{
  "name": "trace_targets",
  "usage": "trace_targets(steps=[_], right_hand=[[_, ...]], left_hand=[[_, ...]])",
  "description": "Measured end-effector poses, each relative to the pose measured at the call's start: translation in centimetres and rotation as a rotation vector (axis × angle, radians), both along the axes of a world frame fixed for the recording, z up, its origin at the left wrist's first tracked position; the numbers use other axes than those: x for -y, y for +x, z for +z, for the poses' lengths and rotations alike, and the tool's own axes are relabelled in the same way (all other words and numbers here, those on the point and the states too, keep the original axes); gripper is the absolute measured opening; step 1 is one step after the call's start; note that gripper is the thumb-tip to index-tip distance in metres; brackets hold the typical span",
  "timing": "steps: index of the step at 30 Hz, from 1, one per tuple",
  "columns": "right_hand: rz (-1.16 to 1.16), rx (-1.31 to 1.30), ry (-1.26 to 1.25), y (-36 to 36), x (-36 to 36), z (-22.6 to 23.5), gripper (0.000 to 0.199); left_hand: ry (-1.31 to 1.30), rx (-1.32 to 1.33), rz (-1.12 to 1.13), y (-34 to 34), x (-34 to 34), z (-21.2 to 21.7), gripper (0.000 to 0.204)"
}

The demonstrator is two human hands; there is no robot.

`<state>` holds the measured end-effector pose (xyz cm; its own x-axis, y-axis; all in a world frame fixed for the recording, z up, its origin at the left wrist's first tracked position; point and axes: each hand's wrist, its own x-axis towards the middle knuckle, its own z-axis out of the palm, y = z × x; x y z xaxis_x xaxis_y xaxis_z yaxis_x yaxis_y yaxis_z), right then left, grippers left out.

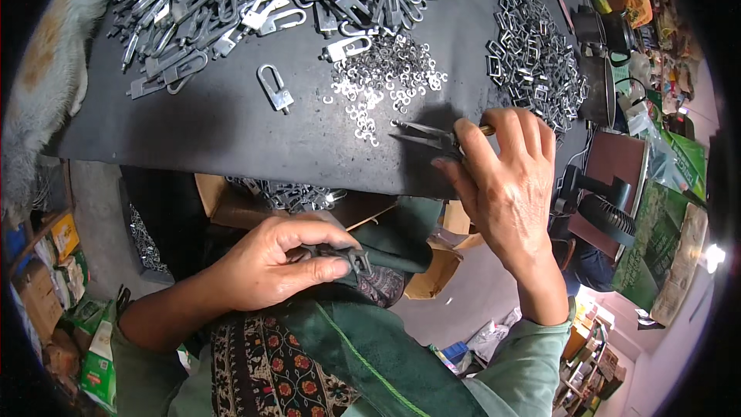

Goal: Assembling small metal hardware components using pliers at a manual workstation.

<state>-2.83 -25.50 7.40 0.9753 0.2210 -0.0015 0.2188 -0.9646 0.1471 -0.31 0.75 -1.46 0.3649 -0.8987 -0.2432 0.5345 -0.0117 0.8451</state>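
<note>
My right hand [505,177] is closed around a pair of slim, pointed pliers [432,137]. The jaws stand apart and point left, low over the dark table, at the edge of a scatter of small C-shaped metal clips [363,100]. Whether a clip sits at one jaw tip is too small to tell. Below the table's front edge, my left hand [282,262] pinches a grey metal fitting with a squared frame end [360,261] between thumb and fingers. The rest of that fitting is hidden in the hand. A single metal shackle [275,89] lies apart, left of the clips.
A large heap of metal shackles [224,8] covers the table's far left. Small rectangular metal frames [534,50] are piled at the far right. A cat [50,69] lies along the left edge. Beneath the table stands a cardboard box [231,208] with metal parts; a small fan [606,212] is at right.
</note>
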Motion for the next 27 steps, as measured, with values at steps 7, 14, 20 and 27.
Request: trace_targets(steps=[7, 14, 20, 27], right_hand=[[0.126, 0.041, -0.122, 1.8, 1.2, -0.1, 0.036], [0.161, -0.073, -0.053, 2.8, 1.5, -0.2, 0.040], [0.181, -0.083, -0.062, 3.3, 1.4, 0.2, 0.040], [0.246, -0.059, -0.090, 4.0, 1.4, 0.7, 0.041]], left_hand=[[0.043, 0.052, 0.005, 0.3, 0.0, 0.5, 0.020], [0.044, 0.025, -0.011, 0.3, -0.1, 0.6, 0.021], [0.071, 0.046, 0.009, 0.4, -0.3, 0.5, 0.020], [0.098, 0.114, 0.068, 1.1, -0.2, 1.4, 0.018]])
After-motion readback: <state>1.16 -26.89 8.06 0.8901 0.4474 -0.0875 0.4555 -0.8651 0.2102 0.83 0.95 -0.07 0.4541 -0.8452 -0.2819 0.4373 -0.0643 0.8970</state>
